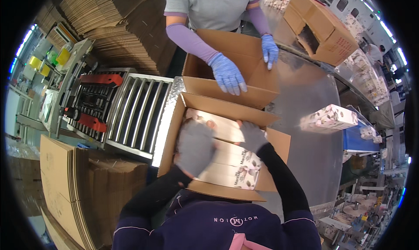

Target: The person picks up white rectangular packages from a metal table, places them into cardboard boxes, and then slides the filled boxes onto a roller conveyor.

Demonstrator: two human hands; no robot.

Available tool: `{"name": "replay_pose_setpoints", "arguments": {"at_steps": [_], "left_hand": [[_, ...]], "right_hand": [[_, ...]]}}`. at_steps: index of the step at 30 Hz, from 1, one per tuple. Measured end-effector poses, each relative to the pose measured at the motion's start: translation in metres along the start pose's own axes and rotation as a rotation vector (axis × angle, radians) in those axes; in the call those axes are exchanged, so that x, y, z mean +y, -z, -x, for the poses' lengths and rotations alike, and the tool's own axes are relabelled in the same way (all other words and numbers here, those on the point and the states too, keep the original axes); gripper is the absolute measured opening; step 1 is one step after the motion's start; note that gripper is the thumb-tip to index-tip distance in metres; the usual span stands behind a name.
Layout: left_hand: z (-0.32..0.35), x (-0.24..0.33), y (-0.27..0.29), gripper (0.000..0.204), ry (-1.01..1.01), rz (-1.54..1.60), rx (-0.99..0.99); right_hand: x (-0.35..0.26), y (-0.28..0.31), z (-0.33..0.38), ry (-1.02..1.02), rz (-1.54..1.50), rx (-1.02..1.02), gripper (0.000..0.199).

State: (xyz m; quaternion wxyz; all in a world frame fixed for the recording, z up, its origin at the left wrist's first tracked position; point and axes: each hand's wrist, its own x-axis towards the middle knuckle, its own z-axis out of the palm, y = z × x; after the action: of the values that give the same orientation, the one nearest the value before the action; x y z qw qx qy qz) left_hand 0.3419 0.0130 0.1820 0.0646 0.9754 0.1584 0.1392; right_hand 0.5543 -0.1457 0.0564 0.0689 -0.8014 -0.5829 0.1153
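Note:
An open cardboard carton stands in front of me, holding several white packs with a pink-and-dark floral print, laid in rows. My left hand, in a grey glove with bare fingertips, is over the carton's left part and smeared by motion. Its fingers reach onto the far pack. My right hand, gloved alike, grips that far pack's right end, thumb and forefinger apart across it. Both palms hide parts of the packs beneath.
Across from me a co-worker's blue-gloved hands rest on a second open carton. A roller conveyor and a socket set lie left, near stacked flat cardboard. Right, a floral pack sits by a blue belt.

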Motion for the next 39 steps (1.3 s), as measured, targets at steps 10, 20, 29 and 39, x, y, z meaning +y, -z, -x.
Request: {"name": "replay_pose_setpoints", "arguments": {"at_steps": [10, 20, 29, 39], "left_hand": [[0.01, -0.195, -0.011, 0.019, 0.336, 0.263, -0.196], [0.06, -0.361, 0.064, 0.016, 0.299, -0.097, -0.219], [0.059, -0.371, 0.022, 0.055, 0.015, -0.007, -0.848], [0.014, -0.384, 0.048, 0.051, -0.118, 0.158, -0.5]], "right_hand": [[0.018, -0.081, 0.113, -0.762, 0.03, 0.637, 0.071], [-0.224, 0.009, 0.012, -0.389, -0.741, 0.477, 0.078], [-0.342, -0.04, -0.154, 0.179, -0.215, -0.343, 0.107], [-0.295, -0.034, -0.19, 0.077, 0.215, -0.082, 0.078]]}}
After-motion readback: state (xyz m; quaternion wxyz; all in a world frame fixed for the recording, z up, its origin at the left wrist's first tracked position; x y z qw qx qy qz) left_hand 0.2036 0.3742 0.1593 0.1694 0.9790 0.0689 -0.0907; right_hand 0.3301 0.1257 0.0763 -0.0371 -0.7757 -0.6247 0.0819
